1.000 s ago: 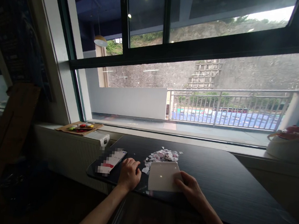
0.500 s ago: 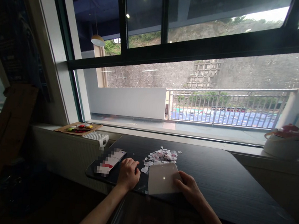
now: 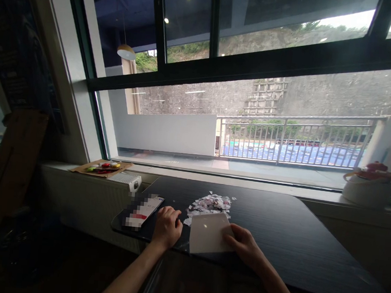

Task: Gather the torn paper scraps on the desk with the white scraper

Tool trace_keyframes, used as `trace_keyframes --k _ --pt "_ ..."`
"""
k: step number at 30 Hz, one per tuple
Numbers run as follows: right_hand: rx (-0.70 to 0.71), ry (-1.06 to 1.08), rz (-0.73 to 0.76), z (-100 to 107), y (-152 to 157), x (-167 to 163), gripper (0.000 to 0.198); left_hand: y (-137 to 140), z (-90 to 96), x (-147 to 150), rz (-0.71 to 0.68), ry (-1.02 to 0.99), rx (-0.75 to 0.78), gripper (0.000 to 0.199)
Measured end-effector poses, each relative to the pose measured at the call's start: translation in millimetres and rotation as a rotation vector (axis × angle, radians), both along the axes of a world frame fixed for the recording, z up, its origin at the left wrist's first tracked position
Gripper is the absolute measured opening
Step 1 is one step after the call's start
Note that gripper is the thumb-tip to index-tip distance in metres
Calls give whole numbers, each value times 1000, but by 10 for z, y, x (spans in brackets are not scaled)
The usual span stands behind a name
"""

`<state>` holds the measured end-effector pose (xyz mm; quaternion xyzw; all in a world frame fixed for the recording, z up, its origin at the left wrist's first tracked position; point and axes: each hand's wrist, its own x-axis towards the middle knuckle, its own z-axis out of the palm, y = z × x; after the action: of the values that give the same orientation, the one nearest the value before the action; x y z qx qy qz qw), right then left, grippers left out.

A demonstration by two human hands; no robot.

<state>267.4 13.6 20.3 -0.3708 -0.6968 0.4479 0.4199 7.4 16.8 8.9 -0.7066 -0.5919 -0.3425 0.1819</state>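
Observation:
My right hand (image 3: 243, 244) grips a glossy white panel (image 3: 207, 237), flat and roughly square with rounded corners, by its right side. Thumb and fingers are closed on it, and it is tilted over the near edge of the dark table (image 3: 276, 237). Just beyond the panel lies a loose heap of torn paper scraps (image 3: 212, 203), its near side partly covered. My left hand (image 3: 168, 227) rests at the table edge, left of the panel and apart from it. Its fingers are curled closed, and anything under them is hidden. A phone (image 3: 150, 209) with a lit, partly blurred screen lies beside it.
A radiator (image 3: 89, 201) stands at the left under the sill, with a brown cardboard piece (image 3: 79, 168) bearing small colourful items on top. At the right of the sill is a white pot-like container (image 3: 366, 190). A large window (image 3: 174, 77) faces me.
The right hand has shifted the white panel slightly left and tilted it a little differently. The left hand and the paper heap look almost unchanged.

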Motion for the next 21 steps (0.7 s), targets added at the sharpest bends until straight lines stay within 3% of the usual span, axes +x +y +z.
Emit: trace_keyframes --k 9,15,21 --pt "-7 44 -50 9 -8 -9 25 -1 3 -6 3 3 -21 24" --pt "62 78 -400 -39 56 29 25 2 3 -9 7 -4 -33 23" --pt "94 -11 -444 -47 56 42 22 12 -12 -15 6 -9 -31 23"
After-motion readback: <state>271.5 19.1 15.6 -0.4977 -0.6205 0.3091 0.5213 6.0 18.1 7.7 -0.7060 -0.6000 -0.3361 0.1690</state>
